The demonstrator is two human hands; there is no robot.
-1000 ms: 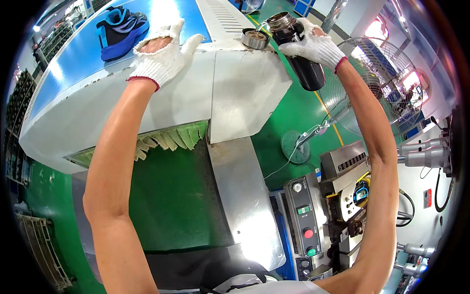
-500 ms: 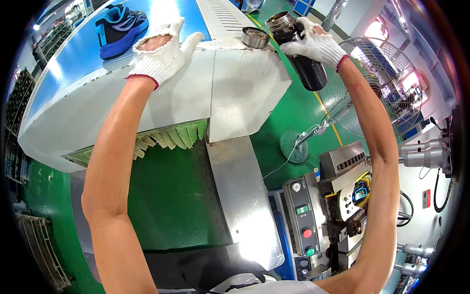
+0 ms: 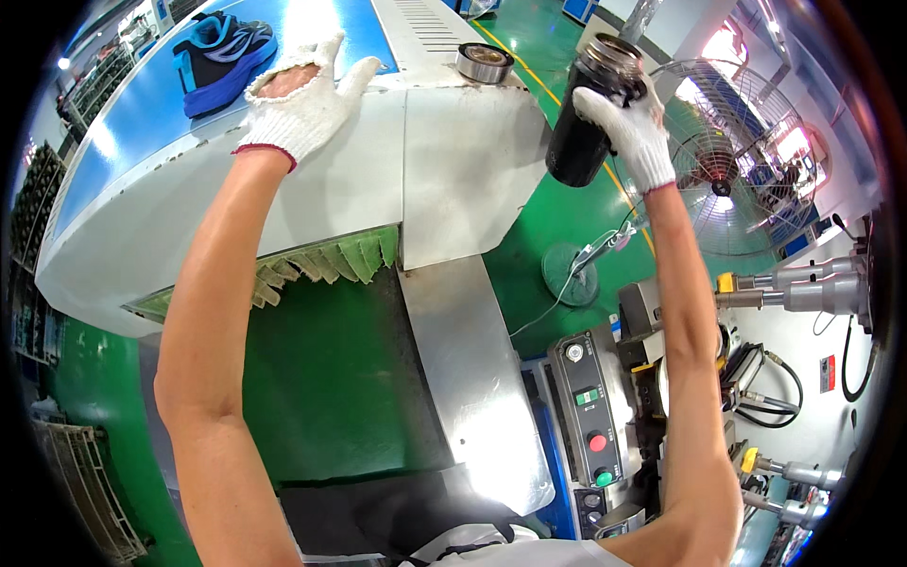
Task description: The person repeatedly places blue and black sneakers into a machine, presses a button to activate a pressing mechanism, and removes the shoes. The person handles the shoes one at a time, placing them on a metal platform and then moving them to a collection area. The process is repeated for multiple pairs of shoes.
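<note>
My right hand (image 3: 631,132), in a white knit glove, is wrapped round a black bottle (image 3: 581,142) with a bare metal mouth at its top. The bottle hangs in the air just right of the white machine's corner, leaning a little, mouth up. My left hand (image 3: 298,99), in a matching glove, lies with fingers spread at the front edge of the machine's blue top (image 3: 132,123); it holds nothing. Left of it sits a black and blue sports shoe (image 3: 225,61). A round, silver-sided piece like a lid (image 3: 485,64) rests on the white corner.
Green fringe strips (image 3: 331,260) hang below the white machine casing (image 3: 463,170). A large wire fan (image 3: 723,156) stands at the right, its round base (image 3: 570,274) on the green floor. Nearer me is a control panel (image 3: 588,406) with buttons, beside machine parts and metal cylinders (image 3: 822,288).
My right hand has carried the bottle rightward, away from the round piece, and turned it so that its mouth now points up and right. My left hand stays almost in place.
</note>
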